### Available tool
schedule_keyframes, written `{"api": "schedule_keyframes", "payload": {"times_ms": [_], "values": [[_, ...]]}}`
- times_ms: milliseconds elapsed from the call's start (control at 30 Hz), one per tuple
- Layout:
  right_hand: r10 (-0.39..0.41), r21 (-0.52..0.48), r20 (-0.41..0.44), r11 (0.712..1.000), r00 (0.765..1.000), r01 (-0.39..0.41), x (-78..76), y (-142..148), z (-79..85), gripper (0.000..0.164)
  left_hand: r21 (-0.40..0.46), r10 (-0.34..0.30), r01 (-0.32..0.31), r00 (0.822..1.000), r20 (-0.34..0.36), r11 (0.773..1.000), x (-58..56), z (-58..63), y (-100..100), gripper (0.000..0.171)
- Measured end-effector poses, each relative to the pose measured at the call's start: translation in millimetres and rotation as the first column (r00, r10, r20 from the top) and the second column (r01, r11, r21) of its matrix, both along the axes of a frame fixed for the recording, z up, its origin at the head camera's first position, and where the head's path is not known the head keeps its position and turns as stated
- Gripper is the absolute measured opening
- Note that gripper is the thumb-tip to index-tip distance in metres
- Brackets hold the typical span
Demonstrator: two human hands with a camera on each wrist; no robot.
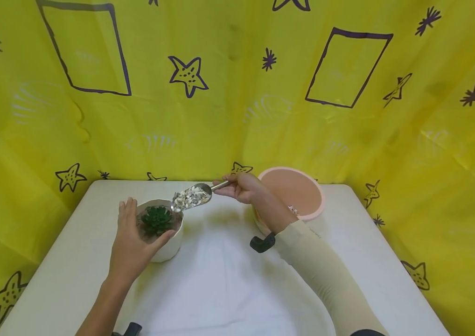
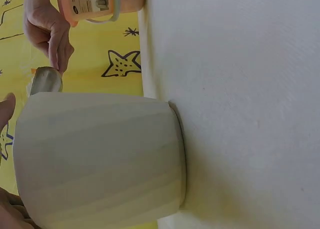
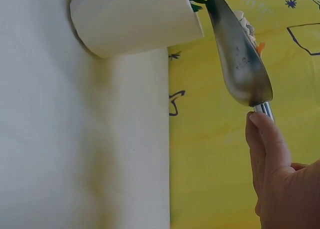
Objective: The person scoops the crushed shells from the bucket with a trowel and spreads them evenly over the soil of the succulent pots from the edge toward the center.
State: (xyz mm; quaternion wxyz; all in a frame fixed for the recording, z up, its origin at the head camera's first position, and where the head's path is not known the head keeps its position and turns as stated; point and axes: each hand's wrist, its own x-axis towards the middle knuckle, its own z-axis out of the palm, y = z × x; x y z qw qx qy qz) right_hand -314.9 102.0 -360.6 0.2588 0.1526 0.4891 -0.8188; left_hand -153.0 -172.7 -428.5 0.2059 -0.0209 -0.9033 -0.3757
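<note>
A white faceted pot [image 1: 169, 251] stands upright on the left of the table, with a green succulent [image 1: 156, 219] in its brownish fill. My left hand [image 1: 130, 240] is spread at its near left side, fingers straight up along the left and thumb right at the front rim. Between thumb and fingers my right hand [image 1: 242, 187] pinches the handle of a metal scoop [image 3: 240, 59]. Pale stone chips [image 1: 191, 197] are heaped in the scoop, whose tip overlaps the pot's right rim in the head view. An orange bit [image 3: 260, 49] shows among the chips.
A pink bucket [image 1: 315, 200] stands behind my right forearm, some pale chips visible inside it. In the left wrist view it has a label [image 2: 90, 1] and a light handle. A yellow patterned curtain [image 1: 229, 121] surrounds the white table [image 1: 220, 289].
</note>
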Motion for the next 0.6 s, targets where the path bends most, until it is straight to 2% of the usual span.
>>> {"api": "schedule_keyframes", "payload": {"times_ms": [233,600], "values": [[0.01,0.033,-0.02,0.999,1.0,-0.009,2.2,-1.7,-4.7,0.022,0.016,0.01,-0.011,0.998,0.06,1.0,2.0,-5.3,-6.2,0.132],[0.015,0.053,-0.046,0.999,0.999,-0.013,5.9,-3.6,-4.8,0.02,-0.015,0.043,-0.041,0.983,0.179,0.999,4.7,-2.4,-8.0,0.139]]}}
